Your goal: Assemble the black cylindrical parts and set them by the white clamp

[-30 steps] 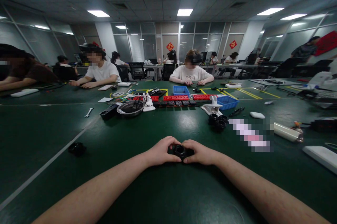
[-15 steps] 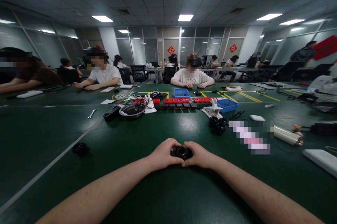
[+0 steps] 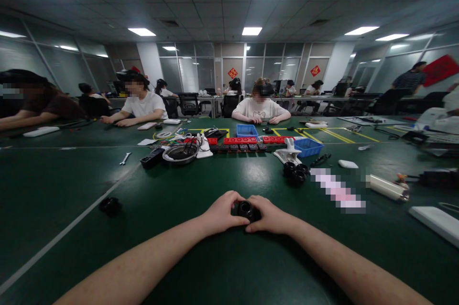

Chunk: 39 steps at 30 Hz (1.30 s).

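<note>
From my far-off seat, I have my left hand point(image 3: 223, 212) and my right hand point(image 3: 269, 215) bent round one black part point(image 3: 245, 208), low at the near middle of the green table point(image 3: 222, 269); a round hole shows in its top; the left hand has its left side, and the right hand has its right side; both hands are closed only as far as the part lets them, with my thumbs in front; I cannot tell if the part touches the table; off to the left, alone, sits a black lump point(image 3: 110, 206); ahead to the right is a bunch of black rings point(image 3: 296, 173), just in front of a white stand point(image 3: 288, 153), with a blue bin point(image 3: 308, 147) beside that; ahead to the left I see a wrench point(image 3: 125, 158), a black box point(image 3: 152, 157) and a round bowl point(image 3: 180, 154); across the table sits a person in a white shirt point(image 3: 261, 105).
</note>
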### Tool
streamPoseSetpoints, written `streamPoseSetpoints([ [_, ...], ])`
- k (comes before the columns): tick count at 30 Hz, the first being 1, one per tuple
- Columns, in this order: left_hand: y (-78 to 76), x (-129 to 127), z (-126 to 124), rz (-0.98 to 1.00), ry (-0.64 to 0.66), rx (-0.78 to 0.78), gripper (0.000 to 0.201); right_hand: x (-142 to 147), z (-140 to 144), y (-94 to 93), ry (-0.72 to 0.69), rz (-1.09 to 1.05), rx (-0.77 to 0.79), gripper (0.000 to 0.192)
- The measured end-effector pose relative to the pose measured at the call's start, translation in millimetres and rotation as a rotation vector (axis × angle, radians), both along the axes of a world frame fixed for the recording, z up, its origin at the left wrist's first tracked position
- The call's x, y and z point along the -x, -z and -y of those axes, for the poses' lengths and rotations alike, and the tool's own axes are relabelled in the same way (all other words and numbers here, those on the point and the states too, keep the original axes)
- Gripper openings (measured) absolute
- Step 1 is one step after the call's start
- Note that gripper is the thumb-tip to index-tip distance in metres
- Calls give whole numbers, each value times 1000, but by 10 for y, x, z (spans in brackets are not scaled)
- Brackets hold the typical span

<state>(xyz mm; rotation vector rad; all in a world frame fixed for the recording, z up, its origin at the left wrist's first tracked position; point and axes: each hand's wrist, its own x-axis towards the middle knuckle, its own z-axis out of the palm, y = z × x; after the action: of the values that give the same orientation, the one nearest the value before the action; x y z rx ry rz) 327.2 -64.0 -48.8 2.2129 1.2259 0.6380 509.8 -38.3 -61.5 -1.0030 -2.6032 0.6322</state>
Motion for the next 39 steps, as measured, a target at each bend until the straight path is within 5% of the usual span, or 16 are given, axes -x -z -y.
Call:
streamPoseSetpoints([
  [6, 18, 44, -40, 7, 85, 34, 38, -81, -44, -63, -96, -17, 110, 33],
  [20, 31, 55, -58, 32, 103, 51, 38, -71, -40, -67, -111, -27, 103, 23],
  [27, 27, 18, -20, 11, 86, 13, 39, -60, -33, -21, 20, 12, 82, 34],
  [35, 53, -97, 94, -46, -205, -53, 37, 128, 115, 82, 315, 138, -135, 36],
  [39, 78, -98, 81, -44, -236, -84, 37, 184, 187, 64, 376, 198, -258, 34],
])
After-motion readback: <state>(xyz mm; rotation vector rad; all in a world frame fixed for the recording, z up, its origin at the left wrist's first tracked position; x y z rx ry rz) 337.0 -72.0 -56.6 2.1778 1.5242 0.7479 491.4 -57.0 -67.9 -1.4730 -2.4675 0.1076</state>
